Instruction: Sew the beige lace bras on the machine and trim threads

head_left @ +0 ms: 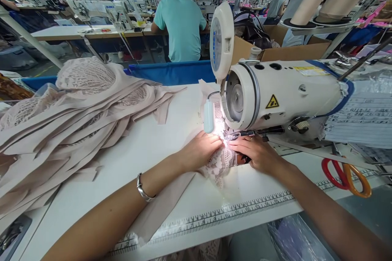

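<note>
A strip of pale pink lace fabric [221, 162] lies under the needle area of a white sewing machine [275, 89], in bright lamp light. My left hand [202, 151] presses on the lace from the left, its fingers close together and curled at the tips. From the right, my right hand [255, 153] reaches in with its fingertips on the lace edge beside the presser foot, thumb tucked below. Both hands are closed on the fabric. The needle itself is lost in the glare. A plain pink fabric band [165, 208] trails beneath my left forearm toward the front edge.
A large heap of pink lace pieces [92, 106] covers the table's left side. Red-and-orange-handled scissors [346, 175] lie at the right. A printed ruler [214, 216] runs along the front edge. Thread cones [315, 4] stand behind the machine; a person in a teal shirt [180, 28] sits ahead.
</note>
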Demonstrator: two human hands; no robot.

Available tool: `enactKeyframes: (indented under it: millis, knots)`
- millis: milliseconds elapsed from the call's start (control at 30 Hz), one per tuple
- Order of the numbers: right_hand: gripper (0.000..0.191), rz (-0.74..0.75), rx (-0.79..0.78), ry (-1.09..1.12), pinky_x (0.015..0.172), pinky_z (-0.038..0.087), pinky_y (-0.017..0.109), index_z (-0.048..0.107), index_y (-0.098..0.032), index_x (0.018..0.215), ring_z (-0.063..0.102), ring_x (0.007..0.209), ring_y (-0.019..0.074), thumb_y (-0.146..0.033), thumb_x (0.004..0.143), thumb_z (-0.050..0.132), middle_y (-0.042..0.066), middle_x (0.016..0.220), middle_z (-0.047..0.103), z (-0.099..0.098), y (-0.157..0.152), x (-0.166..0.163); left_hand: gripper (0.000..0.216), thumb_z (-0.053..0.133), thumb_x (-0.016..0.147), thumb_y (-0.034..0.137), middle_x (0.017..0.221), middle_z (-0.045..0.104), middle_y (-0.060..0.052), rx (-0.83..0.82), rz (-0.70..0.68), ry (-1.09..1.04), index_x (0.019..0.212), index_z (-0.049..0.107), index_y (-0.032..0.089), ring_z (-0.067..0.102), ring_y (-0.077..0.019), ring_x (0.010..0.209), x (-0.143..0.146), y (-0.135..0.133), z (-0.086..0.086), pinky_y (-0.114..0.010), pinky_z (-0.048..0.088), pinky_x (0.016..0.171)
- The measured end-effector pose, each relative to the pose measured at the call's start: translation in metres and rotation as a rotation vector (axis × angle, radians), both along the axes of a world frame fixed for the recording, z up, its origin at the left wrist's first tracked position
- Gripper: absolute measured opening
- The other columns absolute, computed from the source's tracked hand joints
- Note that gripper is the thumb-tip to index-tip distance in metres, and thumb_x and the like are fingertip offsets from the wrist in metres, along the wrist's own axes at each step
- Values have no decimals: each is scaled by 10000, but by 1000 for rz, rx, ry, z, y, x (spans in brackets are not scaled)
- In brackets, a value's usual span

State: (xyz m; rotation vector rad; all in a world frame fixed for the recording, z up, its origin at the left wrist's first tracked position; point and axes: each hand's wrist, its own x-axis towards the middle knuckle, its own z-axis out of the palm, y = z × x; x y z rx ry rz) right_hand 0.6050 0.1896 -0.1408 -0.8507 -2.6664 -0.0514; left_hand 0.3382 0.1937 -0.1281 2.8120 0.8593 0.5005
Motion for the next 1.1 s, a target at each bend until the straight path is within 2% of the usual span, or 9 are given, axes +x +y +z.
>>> enactKeyframes:
  millis: [133, 300, 467, 567, 667, 767, 833, 967, 1100]
  knots:
    - [601, 22, 44, 55, 843, 539, 384, 693, -197, 1158, 627, 1114, 247, 66, 720, 378, 44, 1220, 720, 4, -1, -2, 245, 441, 1015, 142, 1106, 678, -93, 69, -4, 37, 1118, 660, 181, 616, -219, 1006, 1, -3, 4, -387, 474, 856]
    - [501, 95, 23, 130, 754, 522, 342, 707, -196, 1041, 649, 972, 210, 61, 761, 381, 48, 1061, 756, 11, -3, -5, 305, 364, 1000, 63, 1068, 671, -114, 143, -68, 33, 1101, 642, 141, 612, -214, 984, 7, -8, 2, -402, 481, 915]
    - [599, 58, 28, 89, 787, 545, 362, 700, -199, 1139, 643, 1045, 225, 73, 728, 362, 53, 1136, 738, 9, -2, -3, 307, 373, 997, 85, 1043, 670, -113, 165, -25, 40, 1137, 638, 151, 605, -219, 941, 8, -9, 2, -405, 494, 852]
    - [631, 54, 19, 68, 823, 549, 375, 696, -211, 1189, 625, 1096, 237, 69, 728, 369, 53, 1188, 722, 7, -1, -2, 284, 370, 1015, 114, 1065, 662, -121, 189, -4, 56, 1049, 651, 137, 585, -229, 989, 8, -9, 0, -386, 475, 837]
    - [555, 78, 40, 95, 804, 537, 368, 712, -199, 1104, 633, 1040, 232, 62, 743, 381, 56, 1143, 735, 8, -2, -4, 328, 329, 1027, 112, 1016, 660, -114, 207, 3, 104, 939, 645, 120, 576, -210, 898, 10, -10, 0, -367, 455, 796]
    - [491, 96, 81, 123, 753, 522, 346, 704, -183, 1049, 641, 986, 222, 54, 765, 382, 54, 1076, 751, 9, -2, -6, 291, 358, 1040, 159, 963, 655, -82, 222, 5, 108, 1041, 648, 142, 553, -194, 799, 11, -11, 1, -351, 429, 721]
    - [494, 94, 106, 130, 733, 515, 334, 696, -171, 1066, 641, 998, 220, 56, 766, 376, 50, 1081, 753, 9, -2, -7, 273, 380, 1040, 177, 976, 649, -83, 234, 8, 84, 1100, 646, 165, 552, -203, 818, 12, -11, 1, -341, 414, 687]
    - [493, 82, 128, 136, 726, 510, 333, 694, -171, 1063, 638, 1015, 220, 57, 771, 368, 46, 1110, 749, 7, -2, -8, 315, 338, 1026, 129, 1013, 636, -131, 244, 13, 88, 1023, 652, 124, 553, -218, 869, 13, -12, -3, -358, 436, 719]
    - [466, 103, 126, 148, 728, 509, 335, 695, -165, 1032, 644, 984, 218, 53, 780, 369, 49, 1047, 757, 11, -5, -11, 330, 320, 1014, 97, 1022, 646, -132, 265, -11, 118, 1045, 649, 102, 548, -226, 890, 14, -11, -7, -369, 445, 748]
